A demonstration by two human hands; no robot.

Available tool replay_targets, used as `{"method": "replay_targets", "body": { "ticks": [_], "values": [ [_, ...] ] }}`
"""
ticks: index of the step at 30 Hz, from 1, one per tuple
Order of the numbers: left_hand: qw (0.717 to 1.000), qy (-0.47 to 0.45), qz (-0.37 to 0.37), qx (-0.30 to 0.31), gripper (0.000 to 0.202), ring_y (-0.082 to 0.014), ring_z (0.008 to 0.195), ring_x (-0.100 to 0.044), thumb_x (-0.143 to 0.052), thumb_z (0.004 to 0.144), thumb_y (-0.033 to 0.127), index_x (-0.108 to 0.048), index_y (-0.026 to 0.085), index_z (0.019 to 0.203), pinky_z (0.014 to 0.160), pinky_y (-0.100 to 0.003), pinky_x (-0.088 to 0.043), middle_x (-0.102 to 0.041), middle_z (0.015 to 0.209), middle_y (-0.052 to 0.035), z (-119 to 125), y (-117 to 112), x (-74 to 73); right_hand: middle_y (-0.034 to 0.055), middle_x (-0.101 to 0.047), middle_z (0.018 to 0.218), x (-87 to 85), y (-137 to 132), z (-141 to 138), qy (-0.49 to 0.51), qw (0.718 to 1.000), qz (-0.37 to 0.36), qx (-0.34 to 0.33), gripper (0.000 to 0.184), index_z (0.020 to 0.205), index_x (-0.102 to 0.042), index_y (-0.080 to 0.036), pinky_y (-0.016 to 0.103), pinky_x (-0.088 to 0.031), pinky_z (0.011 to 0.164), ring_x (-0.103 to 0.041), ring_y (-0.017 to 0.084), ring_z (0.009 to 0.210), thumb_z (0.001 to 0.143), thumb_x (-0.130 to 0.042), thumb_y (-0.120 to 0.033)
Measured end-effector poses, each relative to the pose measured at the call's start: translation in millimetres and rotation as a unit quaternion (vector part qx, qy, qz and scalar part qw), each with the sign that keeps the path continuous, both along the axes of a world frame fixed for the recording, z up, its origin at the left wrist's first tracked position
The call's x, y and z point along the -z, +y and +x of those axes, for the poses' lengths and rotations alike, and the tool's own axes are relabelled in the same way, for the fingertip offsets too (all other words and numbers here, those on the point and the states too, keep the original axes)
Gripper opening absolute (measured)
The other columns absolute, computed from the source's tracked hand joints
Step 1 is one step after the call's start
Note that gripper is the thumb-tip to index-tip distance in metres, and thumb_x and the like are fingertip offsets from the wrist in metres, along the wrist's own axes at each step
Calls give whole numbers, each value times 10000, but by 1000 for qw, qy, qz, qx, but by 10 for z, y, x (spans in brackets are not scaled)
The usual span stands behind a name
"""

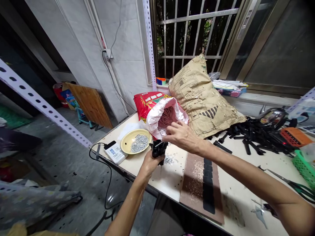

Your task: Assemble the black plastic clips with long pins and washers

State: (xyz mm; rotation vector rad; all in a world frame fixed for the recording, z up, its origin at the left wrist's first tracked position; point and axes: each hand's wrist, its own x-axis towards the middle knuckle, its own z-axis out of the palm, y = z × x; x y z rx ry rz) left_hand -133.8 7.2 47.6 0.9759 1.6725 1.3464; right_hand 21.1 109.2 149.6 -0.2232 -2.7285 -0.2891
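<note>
My left hand [147, 164] is wrapped around a black plastic part [158, 149], held upright over the front edge of the table. Just above and to the right of it, my right hand [177, 133] has its fingers curled together, and whatever is between them is hidden. Behind my right hand, a red and white sack [154, 113] lies with its mouth towards me, full of thin reddish-brown rods [166, 118]. Small silvery metal pieces [139, 143] fill part of a yellow dish [125, 137] left of the black part. More silvery pieces [169, 159] lie scattered beneath my hands.
A big brown paper sack [197, 95] leans at the window. Black plastic parts [248, 137] are heaped at right, near a green basket [304, 168]. A brown board [193, 193] bears a row of black pieces. A white box [115, 153] with a cable sits at the left edge.
</note>
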Motion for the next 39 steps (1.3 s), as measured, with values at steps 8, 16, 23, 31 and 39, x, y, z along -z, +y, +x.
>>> {"method": "replay_targets", "body": {
  "ticks": [8, 16, 23, 31, 39],
  "values": [
    [997, 50, -15, 63, 216, -134, 592, -435, -675, 522, 264, -548, 164, 665, 559, -243, -340, -512, 609, 21, 102, 32, 4, 42, -579, 879, -243, -225, -28, -74, 984, 142, -76, 134, 747, -607, -192, 370, -305, 796, -412, 200, 891, 862, -564, -141],
    [994, 55, -29, 88, 191, -141, 571, -439, -671, 489, 236, -568, 165, 633, 553, -257, -340, -501, 561, 29, 170, 63, 6, 31, -613, 791, -335, -201, -152, -160, 982, 24, -93, 89, 748, -632, -183, 307, -327, 672, -480, 167, 787, 832, -607, -198],
    [994, -12, 8, 110, 337, -182, 691, -561, -747, 522, 261, -663, 134, 822, 628, -280, -433, -645, 735, -29, 211, -8, -91, 25, -629, 868, -348, -97, -89, -91, 958, -249, -107, 328, 1078, -606, -166, 235, -412, 641, -537, 112, 718, 783, -660, -299],
    [992, -113, 39, 32, 446, -215, 781, -630, -797, 518, 301, -663, 109, 897, 707, -318, -500, -697, 850, -85, 211, 27, -199, 104, -611, 1124, 495, -63, 211, 254, 748, -609, 73, 479, 1164, -576, -166, 388, -443, 886, -563, 212, 1027, 826, -560, -506],
    [984, 99, 141, 47, 465, -253, 999, -613, -638, 742, 400, -586, 171, 1143, 804, -314, -486, -672, 1083, -82, 551, 53, -579, 62, -613, 1143, 534, -476, 44, 404, 530, -745, -36, 464, 1204, -532, -245, 355, -465, 913, -568, 214, 1070, 838, -531, -529]
  ]
}}
